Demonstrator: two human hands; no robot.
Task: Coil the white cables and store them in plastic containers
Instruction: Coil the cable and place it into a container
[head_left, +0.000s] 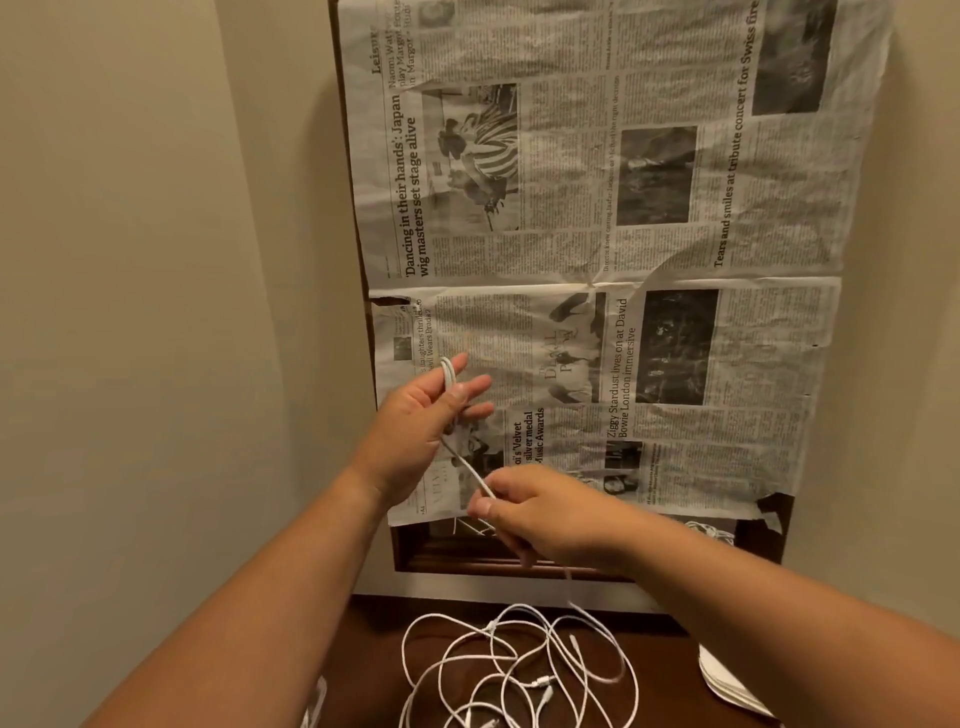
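Head-camera view: a plain beige wall (156, 260) fills the left of the frame as a person coils a white cable (470, 470) at centre. The left hand (415, 421), raised at centre left, has several narrow loops of the cable lying across its straight fingers, the thumb pressing them in place. The loops stand up past the fingertips. From there a single taut strand slants down and to the right to the right hand (550, 525), just below and apart from the left, which pinches it between thumb and forefinger. The cable is thin, round and plain white.

At bottom centre, more loose cables (541, 682) lie in a tangle of wide, overlapping loops on the dark wooden counter (374, 639), small white connectors showing among them.

Behind the hands, creased sheets of newspaper (597, 260) hang against the wall from upper centre to the right, covering a dark wooden frame (467, 558) whose lower edge shows. A pale, flat object (727, 686) lies on the counter at lower right; what it is cannot be told.
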